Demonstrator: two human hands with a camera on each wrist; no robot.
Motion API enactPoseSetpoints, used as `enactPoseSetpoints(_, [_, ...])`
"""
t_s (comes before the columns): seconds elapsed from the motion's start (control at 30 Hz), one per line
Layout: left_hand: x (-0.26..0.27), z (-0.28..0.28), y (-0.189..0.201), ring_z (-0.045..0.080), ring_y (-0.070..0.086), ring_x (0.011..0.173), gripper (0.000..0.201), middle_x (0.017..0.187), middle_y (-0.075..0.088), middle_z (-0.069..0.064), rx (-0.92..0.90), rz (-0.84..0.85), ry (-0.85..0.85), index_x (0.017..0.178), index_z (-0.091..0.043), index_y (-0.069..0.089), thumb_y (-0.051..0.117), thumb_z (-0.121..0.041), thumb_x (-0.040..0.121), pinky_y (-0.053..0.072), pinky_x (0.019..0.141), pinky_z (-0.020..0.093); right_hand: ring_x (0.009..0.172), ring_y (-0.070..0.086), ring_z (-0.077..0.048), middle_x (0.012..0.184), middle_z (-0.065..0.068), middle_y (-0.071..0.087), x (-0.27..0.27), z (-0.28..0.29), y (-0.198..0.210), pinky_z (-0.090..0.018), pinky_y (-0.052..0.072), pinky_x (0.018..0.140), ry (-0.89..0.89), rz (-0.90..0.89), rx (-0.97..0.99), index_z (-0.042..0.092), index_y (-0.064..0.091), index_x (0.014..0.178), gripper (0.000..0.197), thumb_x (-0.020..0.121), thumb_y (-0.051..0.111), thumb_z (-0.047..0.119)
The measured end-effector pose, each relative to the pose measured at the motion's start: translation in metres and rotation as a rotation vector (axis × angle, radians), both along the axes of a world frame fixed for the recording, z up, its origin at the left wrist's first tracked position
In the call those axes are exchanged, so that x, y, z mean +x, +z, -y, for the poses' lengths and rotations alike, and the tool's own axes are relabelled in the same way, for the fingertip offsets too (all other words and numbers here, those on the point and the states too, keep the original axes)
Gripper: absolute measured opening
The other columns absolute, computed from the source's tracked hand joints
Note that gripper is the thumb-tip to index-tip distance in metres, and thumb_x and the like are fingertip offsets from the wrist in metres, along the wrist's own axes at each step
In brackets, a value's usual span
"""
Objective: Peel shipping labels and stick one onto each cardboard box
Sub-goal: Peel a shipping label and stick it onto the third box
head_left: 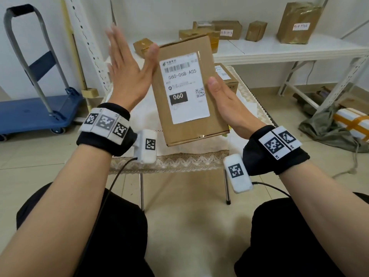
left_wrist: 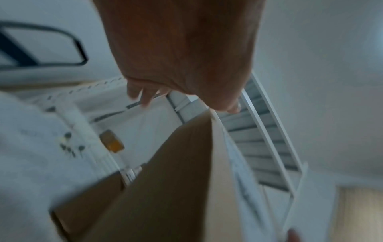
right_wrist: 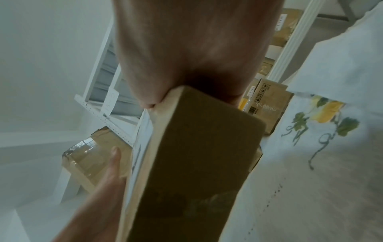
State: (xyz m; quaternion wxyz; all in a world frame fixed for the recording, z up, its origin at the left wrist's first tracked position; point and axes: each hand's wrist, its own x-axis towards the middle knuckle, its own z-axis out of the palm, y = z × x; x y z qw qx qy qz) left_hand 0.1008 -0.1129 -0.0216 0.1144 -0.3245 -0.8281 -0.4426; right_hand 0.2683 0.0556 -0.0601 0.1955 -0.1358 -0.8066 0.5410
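Right hand [head_left: 225,100] gripping cardboard box [head_left: 189,92] at its right edge, thumb on front, fingers behind; likely holding it upright at frame centre for label check. Left hand [head_left: 127,76] lying open, fingers straight, thumb touching box's upper left edge, likely steadying. Shipping label [head_left: 184,87] sitting flat on front, already stuck. Box hanging above desk [head_left: 179,162]; more boxes on shelf [head_left: 279,48], upper right.

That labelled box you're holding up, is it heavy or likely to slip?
Probably light: the right hand alone grips the cardboard box by one edge, tilted in the air. Likely stiff, since its faces stay flat. The glossy tape near the shipping label may be slippery; the left hand is open beside it.
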Motion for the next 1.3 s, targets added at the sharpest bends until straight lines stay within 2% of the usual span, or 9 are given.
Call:
enactPoseSetpoints(0.07, [0.003,0.0,0.003,0.02,0.028,0.153,0.102,0.17,0.019,0.003,0.09,0.318,-0.153,0.163,-0.022,-0.003,0.034,-0.081,0.088,0.022,0.125,0.052,0.154,0.025,-0.007,0.168,0.014,0.026,-0.003,-0.002,0.0,-0.043,0.019,0.129,-0.03,-0.014,-0.07,0.031,0.019,0.164,0.085,0.094,0.034,0.076])
enactPoseSetpoints(0.13, [0.012,-0.001,0.006,0.011,0.064,0.123,0.085,0.145,0.06,-0.006,0.048,0.512,-0.282,0.157,-0.026,0.03,0.042,-0.078,0.09,0.048,0.108,0.043,0.151,0.033,-0.008,0.164,0.015,0.036,-0.005,-0.004,-0.003,-0.045,0.024,0.127,-0.033,-0.021,-0.108,0.037,0.029,0.161,0.094,0.08,0.037,0.085])
enactPoseSetpoints(0.2, [0.019,-0.003,0.005,0.007,0.072,0.106,0.06,0.123,0.073,-0.01,0.083,0.576,-0.331,0.144,-0.023,0.048,0.057,-0.058,0.096,0.059,0.089,0.033,0.15,0.036,-0.009,0.162,0.014,0.039,-0.007,-0.006,-0.006,-0.046,0.027,0.126,-0.042,-0.04,-0.118,0.038,0.031,0.159,0.09,0.081,0.037,0.084])
enactPoseSetpoints(0.37, [0.028,-0.005,0.007,0.006,0.074,0.1,0.063,0.118,0.074,-0.008,0.176,0.561,-0.31,0.142,-0.019,0.049,0.07,-0.049,0.091,0.062,0.083,0.034,0.158,0.011,-0.023,0.171,-0.01,0.007,-0.008,-0.002,0.011,-0.053,0.015,0.127,-0.207,-0.233,0.368,0.017,-0.003,0.165,0.087,0.103,0.041,0.057])
enactPoseSetpoints(0.47, [0.036,-0.011,0.008,0.006,0.073,0.1,0.074,0.122,0.071,-0.007,0.119,0.507,-0.316,0.145,-0.021,0.046,0.073,-0.056,0.085,0.061,0.079,0.033,0.16,-0.004,-0.031,0.172,-0.016,-0.005,-0.011,0.001,0.024,-0.059,0.0,0.126,-0.293,-0.268,0.74,0.008,0.0,0.164,0.092,0.1,0.036,0.064])
enactPoseSetpoints(0.6, [0.054,-0.022,0.004,0.005,0.069,0.106,0.065,0.123,0.067,-0.01,0.032,0.414,-0.347,0.144,-0.026,0.046,0.066,-0.057,0.091,0.057,0.08,0.025,0.158,-0.007,-0.04,0.171,-0.021,-0.003,-0.016,0.002,0.026,-0.064,-0.006,0.123,-0.373,-0.214,0.957,0.007,0.006,0.164,0.086,0.101,0.024,0.064])
enactPoseSetpoints(0.87, [0.069,-0.023,0.004,-0.001,0.068,0.104,0.058,0.121,0.063,-0.017,0.059,0.373,-0.393,0.144,-0.027,0.045,0.064,-0.051,0.095,0.058,0.089,0.027,0.158,-0.007,-0.039,0.171,-0.02,-0.003,-0.015,-0.008,0.022,-0.062,-0.007,0.125,-0.449,-0.208,0.953,0.009,0.005,0.164,0.086,0.099,0.01,0.065])
enactPoseSetpoints(1.17, [0.061,-0.02,0.0,0.006,0.067,0.112,0.073,0.131,0.062,-0.011,0.058,0.379,-0.328,0.147,-0.024,0.042,0.065,-0.06,0.089,0.056,0.098,0.038,0.158,-0.009,-0.039,0.171,-0.022,-0.007,-0.013,-0.012,0.019,-0.062,-0.009,0.124,-0.481,-0.211,0.855,0.006,0.002,0.163,0.09,0.099,0.016,0.067])
enactPoseSetpoints(1.3, [0.063,-0.022,-0.001,0.004,0.066,0.113,0.074,0.137,0.061,-0.008,0.063,0.41,-0.338,0.151,-0.021,0.039,0.063,-0.058,0.092,0.058,0.093,0.03,0.158,-0.006,-0.039,0.171,-0.021,-0.004,-0.019,0.001,0.015,-0.064,-0.005,0.124,-0.442,-0.197,0.935,0.006,0.005,0.164,0.088,0.102,0.019,0.067])
